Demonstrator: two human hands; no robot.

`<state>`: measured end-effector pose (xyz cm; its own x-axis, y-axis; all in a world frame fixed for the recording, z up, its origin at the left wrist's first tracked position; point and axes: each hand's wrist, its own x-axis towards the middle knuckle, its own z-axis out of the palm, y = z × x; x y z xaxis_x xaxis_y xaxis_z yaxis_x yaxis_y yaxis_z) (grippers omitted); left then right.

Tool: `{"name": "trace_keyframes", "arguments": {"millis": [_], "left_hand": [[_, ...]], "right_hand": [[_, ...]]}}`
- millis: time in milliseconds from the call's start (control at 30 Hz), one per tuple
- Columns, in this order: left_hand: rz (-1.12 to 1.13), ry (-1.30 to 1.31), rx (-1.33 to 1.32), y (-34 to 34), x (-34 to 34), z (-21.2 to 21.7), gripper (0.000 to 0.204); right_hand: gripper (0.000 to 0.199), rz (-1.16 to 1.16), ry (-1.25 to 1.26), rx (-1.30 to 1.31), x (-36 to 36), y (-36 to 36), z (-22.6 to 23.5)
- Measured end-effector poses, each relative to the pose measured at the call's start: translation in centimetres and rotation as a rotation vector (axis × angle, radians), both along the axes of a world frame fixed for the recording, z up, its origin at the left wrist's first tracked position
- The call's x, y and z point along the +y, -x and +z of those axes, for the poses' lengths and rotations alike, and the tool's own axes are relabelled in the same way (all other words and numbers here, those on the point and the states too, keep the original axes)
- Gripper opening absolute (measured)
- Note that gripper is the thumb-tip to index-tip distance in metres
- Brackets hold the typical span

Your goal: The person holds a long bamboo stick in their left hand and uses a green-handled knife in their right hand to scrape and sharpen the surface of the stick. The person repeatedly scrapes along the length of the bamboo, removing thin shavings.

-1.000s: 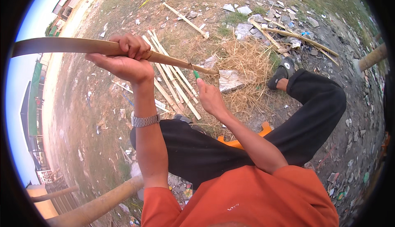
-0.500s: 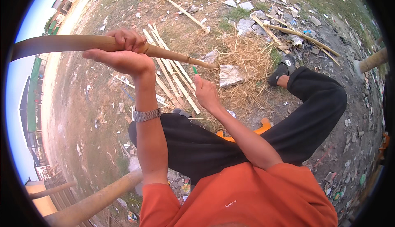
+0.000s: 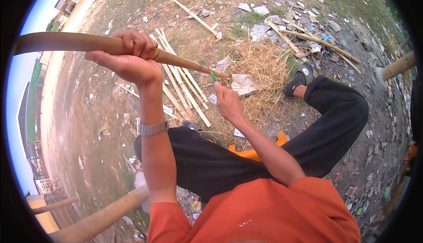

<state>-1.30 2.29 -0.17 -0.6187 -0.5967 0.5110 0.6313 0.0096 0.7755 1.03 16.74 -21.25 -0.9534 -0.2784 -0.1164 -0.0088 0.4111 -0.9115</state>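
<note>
While the left hand (image 3: 128,67) stayed wrapped around the bamboo pole (image 3: 176,59), fingers curled over its top and palm underneath, the right hand (image 3: 228,102) worked nearer the pole's thin end than it had a second before. In the head view the pole ran slantwise from the person's left, thick part raised, down to the upper left corner of a pale block (image 3: 245,85) on the ground (image 3: 105,106); whether tip and block touched could not be told.

The right hand was closed on a small green-handled tool (image 3: 213,78), of which little more than the green part showed clearly. Half a second earlier that green part had sat just below the pole; now its upper end reached the pole's lower edge, a short way before the tip. The left hand's grip looked unchanged, at about the same place along the shaft, with the metal watch (image 3: 153,129) on its wrist.

Dry straw (image 3: 266,62) lay about the block as before. Split strips (image 3: 196,105) rested on the ground beyond the block's left edge, and an orange piece (image 3: 253,152) showed between the legs; neither had visibly changed place.
</note>
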Motion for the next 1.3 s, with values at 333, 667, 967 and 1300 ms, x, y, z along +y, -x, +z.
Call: {"name": "trace_keyframes", "arguments": {"millis": [333,667,967,1300], "left_hand": [[-0.016,0.026,-0.007,0.5,-0.8,0.0,0.071],[0.127,-0.13,-0.038,0.2,-1.7,0.4,0.071],[0.027,-0.02,-0.007,0.6,-1.4,0.2,0.073],[-0.019,0.028,-0.02,1.2,-1.0,0.3,0.071]], "right_hand": [[0.057,0.007,0.078,0.009,-1.1,0.5,-0.2],[0.061,0.02,-0.256,-0.105,0.4,0.2,-6.3],[0.056,-0.071,0.106,-0.053,-0.8,-0.1,-0.9],[0.059,-0.082,0.124,-0.052,-1.9,0.7,-2.3]]}}
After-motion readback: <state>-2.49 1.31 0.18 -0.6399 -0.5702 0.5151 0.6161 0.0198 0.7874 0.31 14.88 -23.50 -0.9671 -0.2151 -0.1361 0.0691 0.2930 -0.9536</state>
